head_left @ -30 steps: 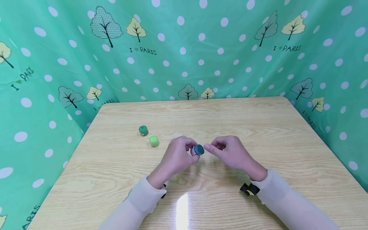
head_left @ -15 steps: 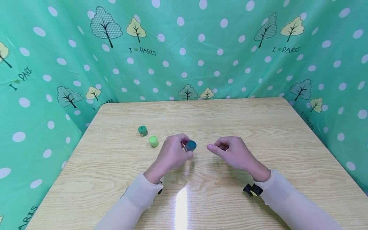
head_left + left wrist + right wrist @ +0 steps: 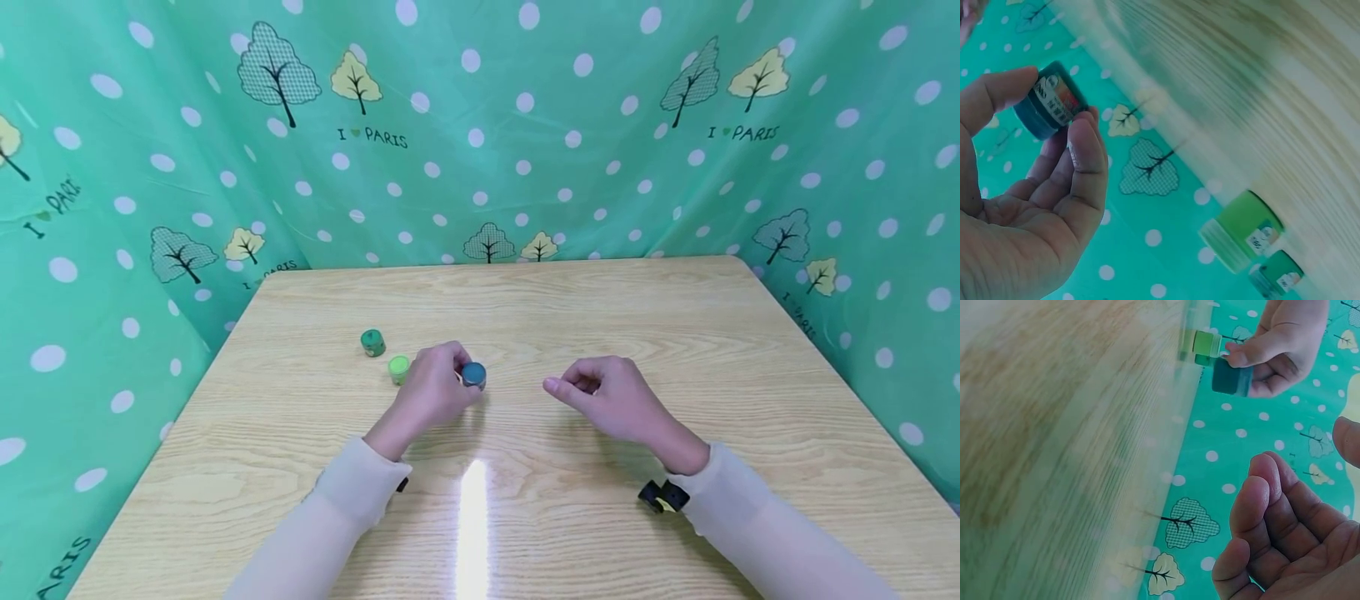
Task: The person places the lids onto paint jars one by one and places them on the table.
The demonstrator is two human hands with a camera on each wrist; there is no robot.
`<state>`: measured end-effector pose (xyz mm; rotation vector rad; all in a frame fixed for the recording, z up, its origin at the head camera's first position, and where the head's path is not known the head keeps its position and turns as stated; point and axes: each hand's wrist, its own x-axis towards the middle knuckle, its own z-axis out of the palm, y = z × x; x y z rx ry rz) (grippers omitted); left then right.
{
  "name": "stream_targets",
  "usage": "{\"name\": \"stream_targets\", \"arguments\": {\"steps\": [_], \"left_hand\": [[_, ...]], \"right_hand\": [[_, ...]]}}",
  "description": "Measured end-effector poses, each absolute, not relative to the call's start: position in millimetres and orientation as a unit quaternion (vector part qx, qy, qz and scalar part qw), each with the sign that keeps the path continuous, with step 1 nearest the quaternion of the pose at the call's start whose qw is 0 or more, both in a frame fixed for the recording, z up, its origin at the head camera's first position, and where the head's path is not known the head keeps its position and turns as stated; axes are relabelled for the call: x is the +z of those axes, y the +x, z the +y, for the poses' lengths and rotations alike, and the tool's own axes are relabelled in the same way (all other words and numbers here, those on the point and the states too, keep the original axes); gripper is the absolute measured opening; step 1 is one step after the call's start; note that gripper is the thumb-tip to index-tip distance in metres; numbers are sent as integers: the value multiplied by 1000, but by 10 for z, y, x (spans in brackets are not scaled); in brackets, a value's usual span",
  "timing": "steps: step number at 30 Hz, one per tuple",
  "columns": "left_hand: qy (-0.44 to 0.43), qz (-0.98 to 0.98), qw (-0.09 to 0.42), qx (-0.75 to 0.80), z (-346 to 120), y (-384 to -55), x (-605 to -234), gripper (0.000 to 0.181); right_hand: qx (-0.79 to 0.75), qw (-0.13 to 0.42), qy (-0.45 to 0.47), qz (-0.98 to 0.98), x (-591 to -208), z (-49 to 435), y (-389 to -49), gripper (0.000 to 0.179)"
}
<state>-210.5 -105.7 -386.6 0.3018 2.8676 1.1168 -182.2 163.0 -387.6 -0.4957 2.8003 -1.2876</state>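
Observation:
My left hand (image 3: 433,385) pinches a small dark blue-teal paint jar (image 3: 474,375) between thumb and fingertips. In the left wrist view a printed label with a barcode shows on the held paint jar (image 3: 1055,100). Whether its base touches the table is not clear. Just left of that hand stands a light green jar (image 3: 398,367), partly covered by the hand. A dark green jar (image 3: 372,342) stands farther back and to the left. My right hand (image 3: 606,397) hovers to the right, fingers loosely curled, with nothing in it, as the right wrist view confirms.
A light wood table (image 3: 637,317) spreads under both hands. Green dotted cloth (image 3: 525,150) hangs along its back and sides. A bright light reflection lies on the tabletop between the forearms.
My left hand has carried the paint jar leftward, away from the right hand and toward the light green jar; its lid has tipped upward. The right hand has barely shifted.

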Motion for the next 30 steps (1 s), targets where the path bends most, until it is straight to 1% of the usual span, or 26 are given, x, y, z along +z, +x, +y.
{"name": "stream_targets", "arguments": {"steps": [9, 20, 22, 27, 30], "left_hand": [[85, 942, 35, 324, -1140, -2190, -3937, 23], [81, 951, 73, 289, -1162, -2248, -4008, 17], [82, 953, 73, 282, -1165, -2243, -4009, 24], [75, 959, 70, 265, -1192, -2188, -3972, 58], [81, 959, 60, 265, -1228, -2146, -3945, 63]], "right_hand": [[-413, 10, -164, 896, -3883, 1635, -1846, 38], [-412, 9, -159, 897, -3877, 1632, -1849, 38], [-411, 11, -158, 898, -3880, 1635, -1850, 38], [-405, 17, -154, 901, -3888, 1652, -1862, 40], [-397, 12, -152, 905, -3893, 1672, -1879, 39]]}}
